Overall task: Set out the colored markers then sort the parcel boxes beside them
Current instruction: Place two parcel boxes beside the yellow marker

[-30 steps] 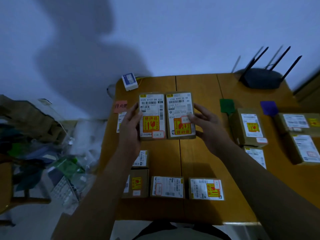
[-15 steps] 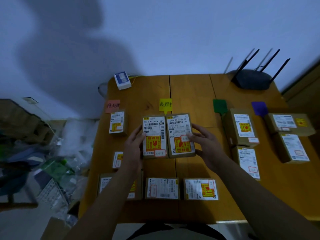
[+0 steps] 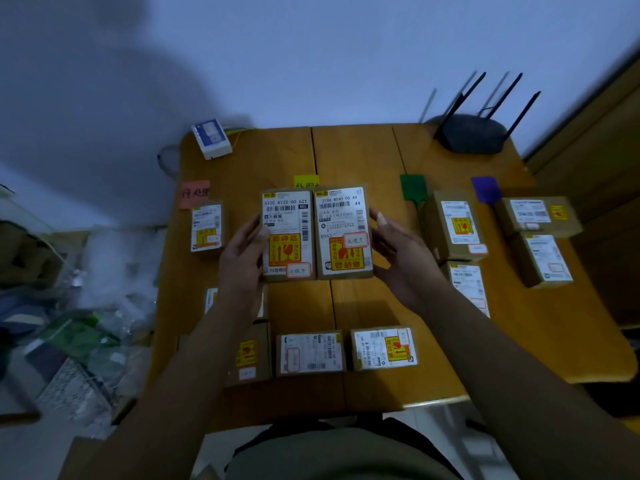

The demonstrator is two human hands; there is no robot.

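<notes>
Two parcel boxes, the left box (image 3: 287, 235) and the right box (image 3: 343, 232), are pressed side by side at the middle of the wooden table (image 3: 363, 161), just in front of the yellow marker (image 3: 306, 181). The left hand (image 3: 240, 261) grips the outer edge of the left box with fingers curled on it; the right hand (image 3: 401, 258) grips the outer edge of the right box likewise.

Markers counted: four. From the yellow marker, the pink marker (image 3: 195, 194) lies to the left, the green marker (image 3: 413, 187) to the right, the purple marker (image 3: 486, 189) farther right.

Boxes counted: eleven visible, one partly hidden under the left forearm.

A black router (image 3: 472, 133) and a small white device (image 3: 211, 138) sit at the table's far edge, against a pale wall (image 3: 311, 57). Clutter (image 3: 79, 323) covers the floor left of the table.
</notes>
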